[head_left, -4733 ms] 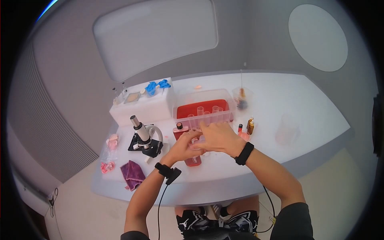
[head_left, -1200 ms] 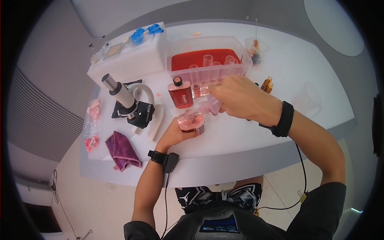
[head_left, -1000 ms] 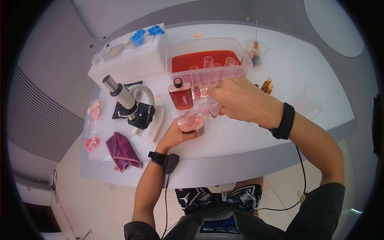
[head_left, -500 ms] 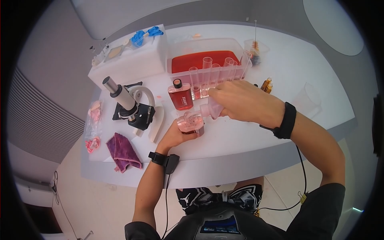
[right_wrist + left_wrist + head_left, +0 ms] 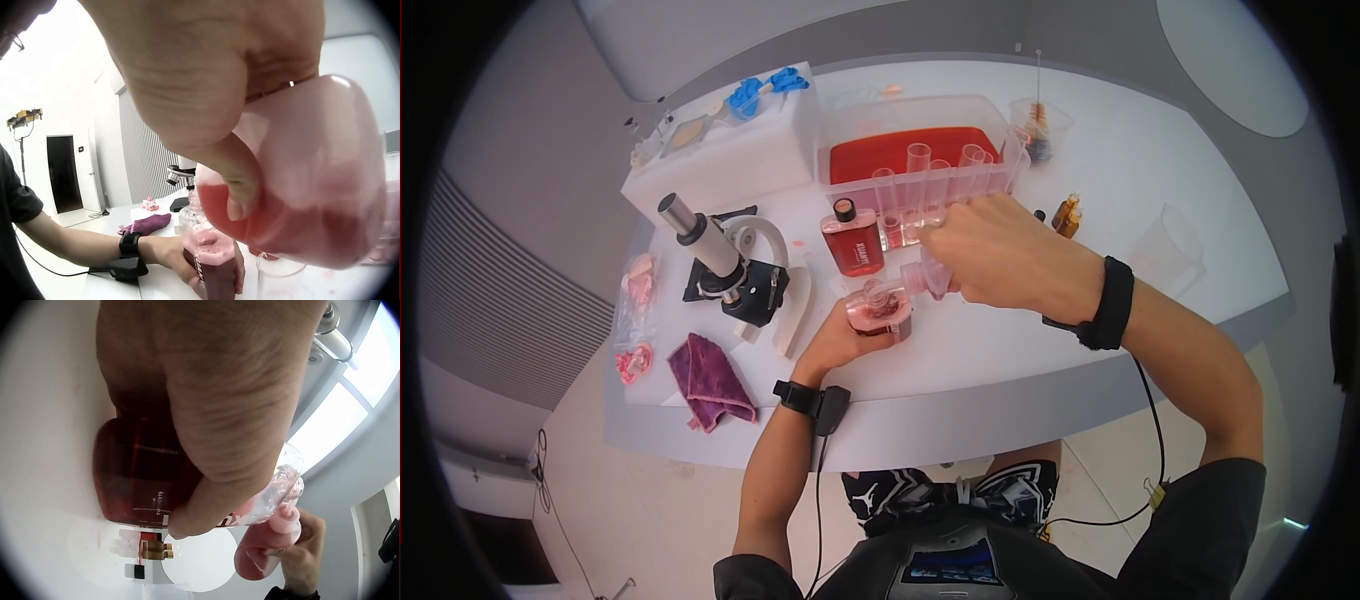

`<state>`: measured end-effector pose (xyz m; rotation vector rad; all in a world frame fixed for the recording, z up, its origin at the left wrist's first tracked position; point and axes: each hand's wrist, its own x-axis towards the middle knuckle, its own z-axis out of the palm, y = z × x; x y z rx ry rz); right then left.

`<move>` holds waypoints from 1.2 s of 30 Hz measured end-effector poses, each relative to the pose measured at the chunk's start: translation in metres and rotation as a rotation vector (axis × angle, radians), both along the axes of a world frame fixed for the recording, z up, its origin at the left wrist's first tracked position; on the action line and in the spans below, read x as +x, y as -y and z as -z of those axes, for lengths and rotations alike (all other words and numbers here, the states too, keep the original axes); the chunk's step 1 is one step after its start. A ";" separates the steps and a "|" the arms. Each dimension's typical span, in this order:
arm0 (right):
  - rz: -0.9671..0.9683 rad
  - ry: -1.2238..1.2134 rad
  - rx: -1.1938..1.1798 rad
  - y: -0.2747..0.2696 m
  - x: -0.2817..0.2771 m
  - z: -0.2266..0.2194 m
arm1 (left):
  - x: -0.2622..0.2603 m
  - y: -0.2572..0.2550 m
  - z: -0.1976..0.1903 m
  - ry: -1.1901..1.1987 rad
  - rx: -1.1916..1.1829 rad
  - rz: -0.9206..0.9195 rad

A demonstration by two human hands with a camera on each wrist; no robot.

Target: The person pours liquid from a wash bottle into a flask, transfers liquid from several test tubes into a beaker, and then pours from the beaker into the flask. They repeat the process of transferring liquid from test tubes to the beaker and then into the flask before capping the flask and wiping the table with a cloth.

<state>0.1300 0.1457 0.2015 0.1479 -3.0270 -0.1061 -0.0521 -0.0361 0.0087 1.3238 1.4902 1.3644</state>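
My left hand (image 5: pixel 840 340) grips a clear flat bottle (image 5: pixel 878 312) that stands on the table. Dark red liquid fills much of it, with pink froth above, as the right wrist view shows. In my right hand (image 5: pixel 1015 260) is a translucent plastic bottle (image 5: pixel 306 181), tipped nearly on its side, with red liquid pooled along its lower wall. Its neck meets the mouth of the flat bottle in the head view. A second flat bottle (image 5: pixel 855 245) of red liquid, black-capped and lettered, stands just behind.
Several test tubes (image 5: pixel 917 175) stand before a clear tub (image 5: pixel 915 102) of red liquid. A microscope (image 5: pixel 735 260) and purple cloth (image 5: pixel 708 382) lie left. Amber vials (image 5: pixel 1067 215), a clear beaker (image 5: pixel 1168 252) and a cup with a brush (image 5: pixel 1038 130) are right. Blue gloves (image 5: pixel 750 95) lie on a white block (image 5: pixel 720 155).
Earlier both hands were close together over the table; now they are apart, the right one higher with the tipped plastic bottle. Over the last second they have hardly moved.
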 end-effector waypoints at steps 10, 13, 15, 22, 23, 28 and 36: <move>-0.021 0.020 -0.057 -0.001 0.005 0.002 | -0.001 0.002 0.005 -0.094 0.001 -0.010; -0.021 0.023 -0.070 -0.002 0.006 0.001 | -0.002 0.003 0.007 -0.080 -0.008 -0.019; -0.012 0.036 -0.066 -0.001 0.008 0.001 | -0.002 0.003 0.008 -0.076 -0.015 -0.021; -0.052 -0.014 -0.046 -0.003 0.009 0.005 | 0.001 0.003 0.003 -0.044 -0.025 -0.027; -0.064 -0.041 -0.063 -0.003 0.010 0.005 | 0.001 0.003 0.003 -0.038 -0.028 -0.030; -0.009 -0.008 -0.033 0.002 0.005 0.001 | 0.001 0.002 0.000 -0.063 -0.036 -0.018; 0.035 0.027 -0.058 -0.001 0.004 0.001 | 0.002 0.002 -0.003 0.014 -0.062 -0.027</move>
